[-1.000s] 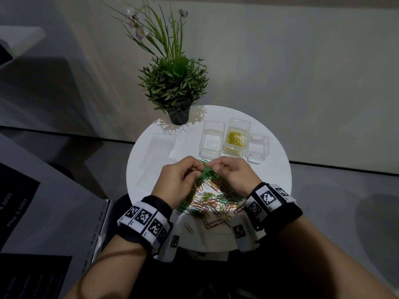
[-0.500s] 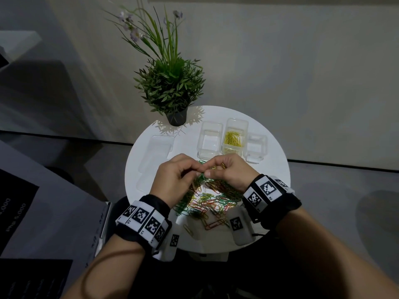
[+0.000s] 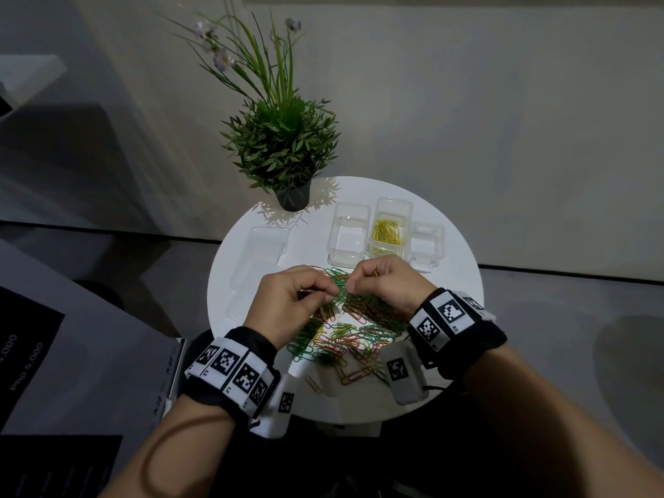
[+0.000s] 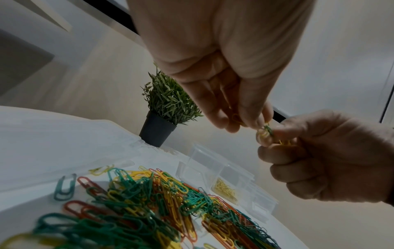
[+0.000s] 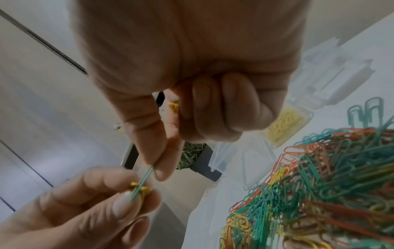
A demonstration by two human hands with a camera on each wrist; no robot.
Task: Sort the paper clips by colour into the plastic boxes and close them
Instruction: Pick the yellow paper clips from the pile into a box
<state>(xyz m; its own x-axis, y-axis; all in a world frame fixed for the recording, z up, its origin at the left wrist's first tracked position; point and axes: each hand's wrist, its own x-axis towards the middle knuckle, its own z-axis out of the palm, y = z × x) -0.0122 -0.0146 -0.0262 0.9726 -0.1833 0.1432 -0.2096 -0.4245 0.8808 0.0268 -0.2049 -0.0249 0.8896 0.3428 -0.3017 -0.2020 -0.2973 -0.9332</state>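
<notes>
A heap of green, orange and yellow paper clips (image 3: 345,336) lies on the round white table (image 3: 449,318). Above its far edge my two hands meet fingertip to fingertip. My left hand (image 3: 332,296) pinches a yellow clip (image 5: 140,187) that is hooked through a green clip (image 5: 146,175). My right hand (image 3: 350,287) pinches that green clip between thumb and forefinger. More yellow clips (image 5: 173,106) sit inside its curled fingers. Three clear open boxes stand behind: a left one (image 3: 348,231) with nothing in it, a middle one (image 3: 390,228) with yellow clips, and a smaller right one (image 3: 427,242).
A potted green plant (image 3: 284,156) stands at the table's back left. Clear lids (image 3: 262,253) lie flat left of the boxes. A single clip (image 3: 313,384) lies near the table's front edge. Dark floor surrounds the small table.
Both hands have come up a little from the heap, fingertips still together on the hooked clips. The heap and the boxes have not moved.
</notes>
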